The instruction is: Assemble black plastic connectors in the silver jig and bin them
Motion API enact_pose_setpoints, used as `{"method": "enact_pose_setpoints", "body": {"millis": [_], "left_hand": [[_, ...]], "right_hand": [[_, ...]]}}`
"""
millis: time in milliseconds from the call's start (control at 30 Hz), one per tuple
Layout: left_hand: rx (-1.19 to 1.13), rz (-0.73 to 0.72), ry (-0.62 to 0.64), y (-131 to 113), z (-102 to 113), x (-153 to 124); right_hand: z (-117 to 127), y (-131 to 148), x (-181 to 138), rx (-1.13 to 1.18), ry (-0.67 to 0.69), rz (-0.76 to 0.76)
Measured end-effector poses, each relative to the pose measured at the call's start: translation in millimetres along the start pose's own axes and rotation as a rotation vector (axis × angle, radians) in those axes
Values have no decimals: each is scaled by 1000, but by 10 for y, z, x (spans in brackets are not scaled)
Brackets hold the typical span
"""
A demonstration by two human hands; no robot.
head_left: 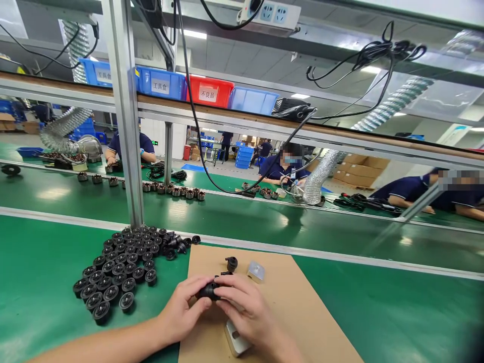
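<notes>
Left of the red bin (209, 92), two labelled blue bins (162, 83); touching its right, a paler blue bin (252, 101). Above the red bin to the right, a white power strip (291, 17); farther right, a ribbed silver duct (397, 101). Below and right of the red bin, a masked co-worker (270, 169) in dark blue, then stacked cardboard boxes (359, 171).

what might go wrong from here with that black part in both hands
The black part is held between the left hand and right hand, so it might slip if either grip loosens.

The right hand partly hides the slotted metal block, which it could bump.

The loose black piece standing on the brown sheet just beyond the hands might get knocked over.
</notes>
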State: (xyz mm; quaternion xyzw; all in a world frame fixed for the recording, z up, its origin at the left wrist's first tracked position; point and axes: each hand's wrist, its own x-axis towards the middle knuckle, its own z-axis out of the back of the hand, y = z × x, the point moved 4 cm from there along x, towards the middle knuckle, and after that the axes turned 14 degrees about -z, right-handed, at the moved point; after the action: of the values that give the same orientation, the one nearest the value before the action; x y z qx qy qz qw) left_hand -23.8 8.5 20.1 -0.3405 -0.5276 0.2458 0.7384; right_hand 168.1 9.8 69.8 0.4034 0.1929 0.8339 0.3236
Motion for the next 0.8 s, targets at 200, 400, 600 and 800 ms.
{"method": "enact_pose_setpoints", "body": {"millis": [200, 400, 600, 800], "left_hand": [[26, -48, -23, 14, 10, -15], [104, -114, -35, 10, 33, -12], [148, -135, -3, 57, 27, -59], [195, -69, -65, 193, 60, -109]], "right_hand": [[8, -3, -19, -73, -12, -70], [-11, 28, -32, -138, 46, -191], [17, -9, -30, -156, 92, -334], [55, -27, -32, -126, 152, -185]]}}
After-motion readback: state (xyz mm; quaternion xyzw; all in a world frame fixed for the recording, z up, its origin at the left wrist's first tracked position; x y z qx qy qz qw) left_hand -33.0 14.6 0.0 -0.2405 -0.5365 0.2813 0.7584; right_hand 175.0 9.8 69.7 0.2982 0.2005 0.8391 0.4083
